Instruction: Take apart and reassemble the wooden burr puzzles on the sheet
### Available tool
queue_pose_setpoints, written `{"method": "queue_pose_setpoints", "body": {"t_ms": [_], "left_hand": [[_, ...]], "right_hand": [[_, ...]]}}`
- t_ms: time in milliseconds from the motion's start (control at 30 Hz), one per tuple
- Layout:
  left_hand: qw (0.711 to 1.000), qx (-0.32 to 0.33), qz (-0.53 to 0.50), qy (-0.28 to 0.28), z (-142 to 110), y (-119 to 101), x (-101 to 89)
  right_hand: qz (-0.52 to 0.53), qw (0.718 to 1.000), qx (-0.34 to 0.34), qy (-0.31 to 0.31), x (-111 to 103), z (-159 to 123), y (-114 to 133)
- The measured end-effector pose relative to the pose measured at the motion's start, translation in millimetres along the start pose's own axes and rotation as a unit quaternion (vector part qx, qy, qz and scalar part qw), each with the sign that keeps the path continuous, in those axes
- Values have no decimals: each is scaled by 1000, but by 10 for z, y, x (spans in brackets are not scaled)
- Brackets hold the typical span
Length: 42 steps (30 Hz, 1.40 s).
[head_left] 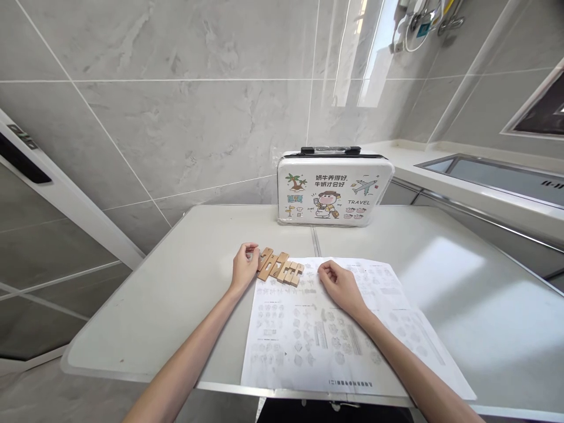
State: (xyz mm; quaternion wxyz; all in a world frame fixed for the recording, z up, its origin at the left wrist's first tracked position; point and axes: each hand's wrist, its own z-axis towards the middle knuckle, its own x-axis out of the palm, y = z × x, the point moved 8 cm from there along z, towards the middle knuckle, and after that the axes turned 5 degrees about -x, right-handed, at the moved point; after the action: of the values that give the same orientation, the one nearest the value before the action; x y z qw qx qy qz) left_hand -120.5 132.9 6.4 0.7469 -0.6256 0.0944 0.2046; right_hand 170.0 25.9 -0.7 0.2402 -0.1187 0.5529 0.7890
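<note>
Several notched wooden puzzle pieces (pixel 277 265) lie side by side in a slanting row, partly over the top left of a printed instruction sheet (pixel 304 370). My left hand (pixel 245 265) rests at the left end of the row, its fingers curled close against the first piece. Nothing shows between those fingers. On the sheet, to the right of the row and apart from it, lies my right hand (pixel 338 282), loosely closed with no object visible in it. The sheet carries small diagrams and text that look upside down from here. My right forearm covers part of it.
A white folding table (pixel 185 252) with a centre seam carries everything. At its back stands a white case (pixel 335 191) with cartoon prints and a black handle. A counter with a sink (pixel 497 176) runs along the right, and grey tiled wall (pixel 189 129) rises behind.
</note>
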Motion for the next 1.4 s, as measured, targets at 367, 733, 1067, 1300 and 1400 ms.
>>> {"method": "queue_pose_setpoints", "body": {"t_ms": [367,733,1067,1300,1400], "left_hand": [[999,27,31,32,-22,-34,35],[977,138,106,124,-152,-329,247],[879,289,298,234,-414,-416,526],[883,277,302,228,-410,-427,513],[885,273,309,215,-400,-407,499]], "right_hand": [[35,998,50,9,12,14,-75],[31,999,38,19,38,19,-76],[24,999,32,24,57,24,-64],[24,999,35,26,51,21,-32],[26,999,36,27,55,24,-49]]}}
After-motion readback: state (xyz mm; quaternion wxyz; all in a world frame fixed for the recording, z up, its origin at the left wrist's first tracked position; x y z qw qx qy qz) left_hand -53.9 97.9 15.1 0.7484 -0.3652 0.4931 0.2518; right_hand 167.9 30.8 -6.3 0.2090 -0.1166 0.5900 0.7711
